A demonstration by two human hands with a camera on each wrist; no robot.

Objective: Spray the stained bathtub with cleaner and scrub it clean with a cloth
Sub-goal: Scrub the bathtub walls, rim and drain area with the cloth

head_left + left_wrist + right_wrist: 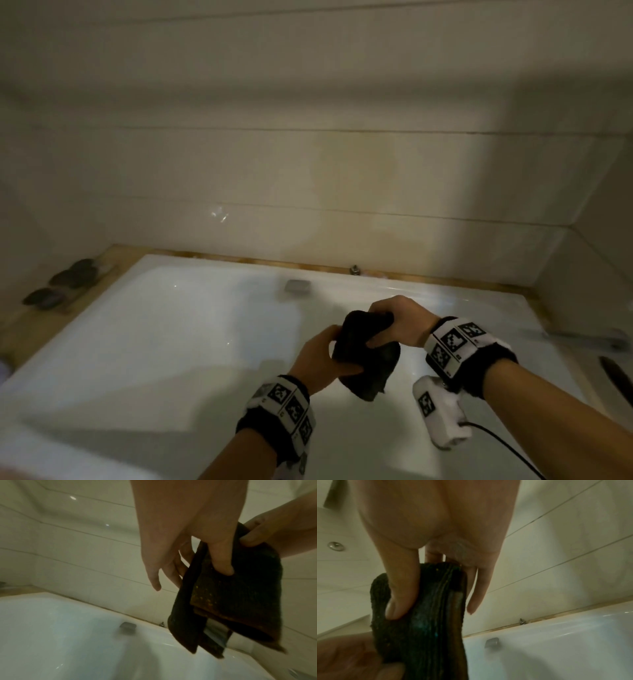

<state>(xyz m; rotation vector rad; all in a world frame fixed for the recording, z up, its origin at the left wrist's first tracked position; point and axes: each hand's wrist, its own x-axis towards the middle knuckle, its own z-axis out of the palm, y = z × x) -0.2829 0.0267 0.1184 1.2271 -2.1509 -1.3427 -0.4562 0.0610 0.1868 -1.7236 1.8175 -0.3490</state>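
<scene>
Item: my left hand [318,359] and right hand [399,320], both pinching the cloth [368,356], thumbs pressed into its folds, held over the tub [154,325]. Cloth: dark, folded in layers, hanging clear of the enamel. Tub: white, glossy, no stain I can make out. No sprayer in view. Progress, judged: scrubbing either finished or paused; cloth being refolded.

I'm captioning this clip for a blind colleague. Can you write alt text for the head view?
Both hands, left hand and right hand, hold a dark folded cloth above a white bathtub. Pale tiled wall stands behind it.
</scene>
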